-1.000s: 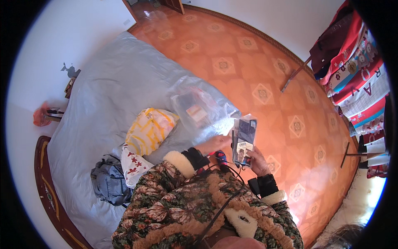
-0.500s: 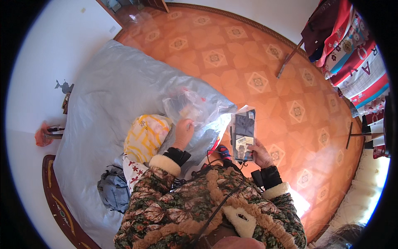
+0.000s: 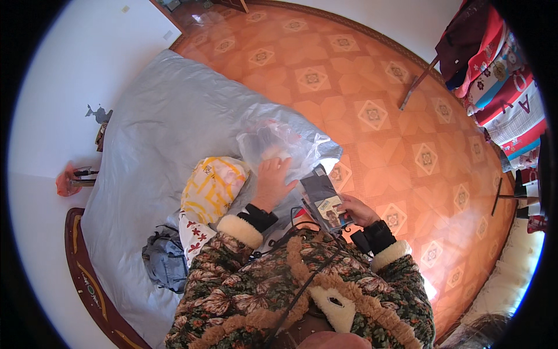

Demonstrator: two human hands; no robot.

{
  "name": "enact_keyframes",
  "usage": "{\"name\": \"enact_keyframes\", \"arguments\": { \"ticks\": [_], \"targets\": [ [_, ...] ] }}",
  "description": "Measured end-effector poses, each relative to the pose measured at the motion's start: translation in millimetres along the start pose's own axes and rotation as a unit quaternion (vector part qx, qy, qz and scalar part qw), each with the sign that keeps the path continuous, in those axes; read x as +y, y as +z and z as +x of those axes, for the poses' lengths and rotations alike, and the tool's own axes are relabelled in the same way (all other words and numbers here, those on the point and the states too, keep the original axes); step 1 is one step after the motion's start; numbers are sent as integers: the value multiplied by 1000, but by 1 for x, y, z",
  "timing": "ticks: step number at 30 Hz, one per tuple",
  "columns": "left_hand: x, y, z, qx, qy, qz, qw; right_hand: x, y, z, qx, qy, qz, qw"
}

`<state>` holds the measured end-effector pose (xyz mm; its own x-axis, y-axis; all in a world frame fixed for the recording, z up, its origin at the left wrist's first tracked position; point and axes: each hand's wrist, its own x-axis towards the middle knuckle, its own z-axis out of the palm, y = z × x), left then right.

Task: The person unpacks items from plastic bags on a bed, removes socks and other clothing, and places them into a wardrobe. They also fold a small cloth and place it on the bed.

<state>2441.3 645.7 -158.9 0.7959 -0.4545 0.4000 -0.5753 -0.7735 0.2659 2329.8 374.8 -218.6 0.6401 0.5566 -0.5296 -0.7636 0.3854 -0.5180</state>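
Note:
My right hand (image 3: 359,210) grips the lower right edge of a clear packet of dark folded fabric (image 3: 319,189). The packet has a pale label card and a small black hook at its bottom end. To its left, my left hand (image 3: 273,181) lies open over the near edge of a crumpled clear plastic bag (image 3: 270,142), its fingers stretched apart. Whether those fingertips press on the bag cannot be told. The bag rests on a bed under a silvery-grey sheet (image 3: 157,122). Left of my left wrist is a yellow-and-white patterned bundle (image 3: 212,189).
A grey-blue backpack (image 3: 165,259) sits on the bed beside a white cloth with red flowers (image 3: 195,237). The dark wooden bed end (image 3: 81,273) curves at the left. Tiled orange floor (image 3: 372,145) stretches right, toward a rack of hung fabrics (image 3: 500,87). A black cord (image 3: 302,291) crosses my front.
The packet has tilted and moved left, closer to my left hand. My left hand has shifted slightly right, its fingers going from curled to spread. The whole view has shifted slightly.

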Motion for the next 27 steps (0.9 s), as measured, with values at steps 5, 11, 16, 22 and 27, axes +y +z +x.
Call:
{"name": "enact_keyframes", "arguments": {
  "ticks": [5, 11, 16, 22, 27],
  "targets": [
    [-13, 19, 1, -149, -46, 6, 988, -7, 1, 17, -21, -24, 1, 999],
    [-26, 26, 0, -36, -223, -169, 959, -17, -14, 13, -70, -46, 24, 996],
    [-42, 15, -3, 14, -335, -373, 865, -15, -44, 1, -43, -38, 58, 997],
    [-49, 13, -21, 27, -345, -470, 812, 8, -59, 12, -101, -60, 139, 983],
    [-62, 0, -31, 31, -393, -446, 803, 8, -58, 30, -115, -53, 127, 984]
  ]
}}
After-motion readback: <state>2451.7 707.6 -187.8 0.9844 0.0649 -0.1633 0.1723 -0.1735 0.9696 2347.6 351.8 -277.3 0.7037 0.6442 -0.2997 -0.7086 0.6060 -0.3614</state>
